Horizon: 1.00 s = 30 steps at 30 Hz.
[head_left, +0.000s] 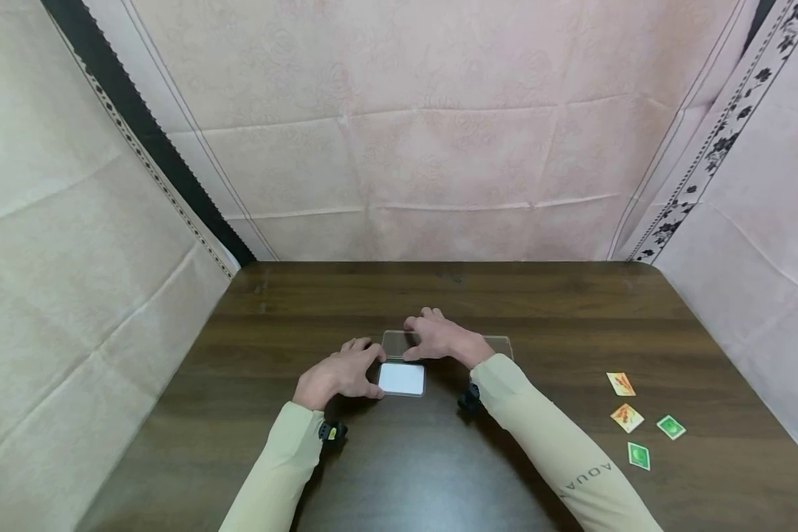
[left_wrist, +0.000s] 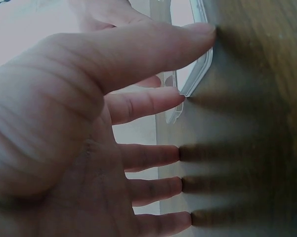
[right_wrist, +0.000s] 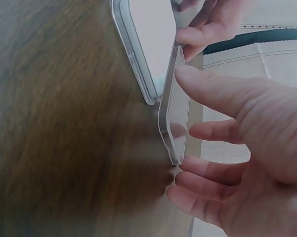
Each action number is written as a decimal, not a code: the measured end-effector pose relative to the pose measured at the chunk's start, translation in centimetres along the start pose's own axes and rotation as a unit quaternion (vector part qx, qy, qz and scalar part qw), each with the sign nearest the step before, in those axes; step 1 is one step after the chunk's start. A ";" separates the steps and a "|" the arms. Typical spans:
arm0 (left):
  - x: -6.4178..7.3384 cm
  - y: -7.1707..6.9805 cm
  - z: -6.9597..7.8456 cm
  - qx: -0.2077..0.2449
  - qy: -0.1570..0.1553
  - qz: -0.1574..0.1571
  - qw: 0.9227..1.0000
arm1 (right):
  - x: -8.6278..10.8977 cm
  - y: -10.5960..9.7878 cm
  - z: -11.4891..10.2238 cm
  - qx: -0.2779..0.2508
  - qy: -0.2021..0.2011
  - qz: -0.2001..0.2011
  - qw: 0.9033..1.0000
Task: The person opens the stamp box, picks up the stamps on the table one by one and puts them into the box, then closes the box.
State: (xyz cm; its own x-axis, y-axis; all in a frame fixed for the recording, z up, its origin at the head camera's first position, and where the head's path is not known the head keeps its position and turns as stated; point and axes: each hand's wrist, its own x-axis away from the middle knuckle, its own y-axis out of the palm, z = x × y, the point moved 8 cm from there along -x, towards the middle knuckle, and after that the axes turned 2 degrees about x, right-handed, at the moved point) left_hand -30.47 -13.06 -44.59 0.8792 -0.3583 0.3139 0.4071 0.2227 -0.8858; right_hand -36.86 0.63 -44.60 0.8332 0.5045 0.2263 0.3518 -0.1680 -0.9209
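Observation:
In the head view a shallow clear plastic case (head_left: 402, 394) lies on the table, filled with a flat white stack (head_left: 402, 378) that looks like cards. My left hand (head_left: 346, 371) holds its left side, thumb at the near corner and index fingertip at the far corner. The other left fingertips (left_wrist: 173, 183) reach down to the tabletop. Directly behind the case lies a clear lid (head_left: 394, 343). My right hand (head_left: 440, 340) hovers over it with spread, relaxed fingers. Its thumb (right_wrist: 190, 74) overlaps the lid's edge in the right wrist view, and the index fingertip is reflected in the plastic.
Another clear plastic piece (head_left: 500, 343) lies partly hidden behind my right wrist. To the right are two orange-patterned cards (head_left: 621, 384) and two green cards (head_left: 671, 427). Pale cloth curtains (head_left: 439, 162) enclose the brown wooden table (head_left: 239, 443) at the back and sides.

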 end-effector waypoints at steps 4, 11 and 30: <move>0.0 0.0 0.1 0.005 -0.002 -0.002 1.000 | 0.5 -0.6 0.1 -0.004 -0.007 0.003 1.000; 0.0 -0.1 -0.2 0.015 -0.016 -0.006 1.000 | 1.4 -1.4 0.4 -0.015 -0.010 0.012 1.000; 0.5 -0.2 0.2 0.027 0.004 0.006 1.000 | 5.5 -3.6 3.2 -0.027 -0.003 0.043 0.999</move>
State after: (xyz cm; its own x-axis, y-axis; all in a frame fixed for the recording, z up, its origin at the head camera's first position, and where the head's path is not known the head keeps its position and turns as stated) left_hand -30.04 -13.12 -44.18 0.8821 -0.3629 0.3003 0.4094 0.2752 -0.8699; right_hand -34.95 6.70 -41.03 0.8589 0.4912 0.1451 0.3013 -0.2556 -0.9186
